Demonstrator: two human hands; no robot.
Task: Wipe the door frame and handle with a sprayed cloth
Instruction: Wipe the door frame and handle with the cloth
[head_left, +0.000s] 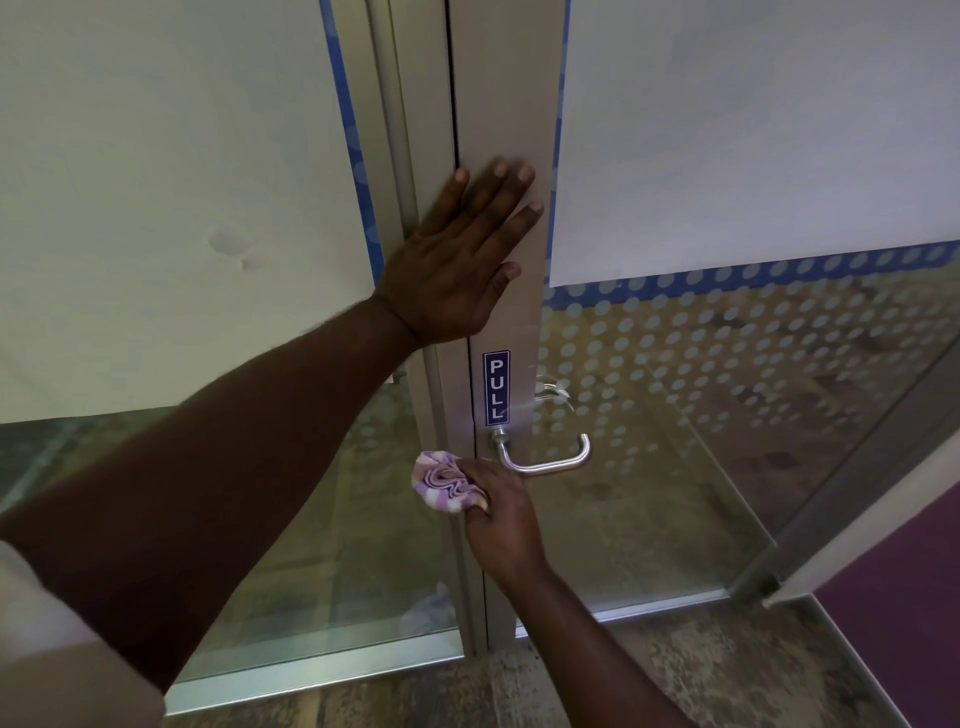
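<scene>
The left hand (457, 260) lay flat and open against the door frame (501, 104), fingers spread upward across the metal stile, its palm covering the seam between the door's edge and the fixed post beside it. It held nothing. The hand sat well above the blue PULL sign (496, 387), which was stuck upright on the stile near its left edge, just over the handle's mount.

The right hand (501, 512) was closed around a bunched purple-and-white striped cloth (445, 480), gripping it so that the folds bulged out to the left of the knuckles. The cloth was pressed against the lower part of the stile, at its left edge, just below and left of the base of the door handle (550, 460). The hand's knuckles came close to the handle's lever, though whether they touched it was hard to tell from this angle.

The handle was a silvery U-shaped lever projecting rightward from the stile, in front of the glass panel (727, 415) with its white dot pattern. A second lever showed faintly through the glass behind it. Frosted film covered the upper glass on both sides of the frame.
</scene>
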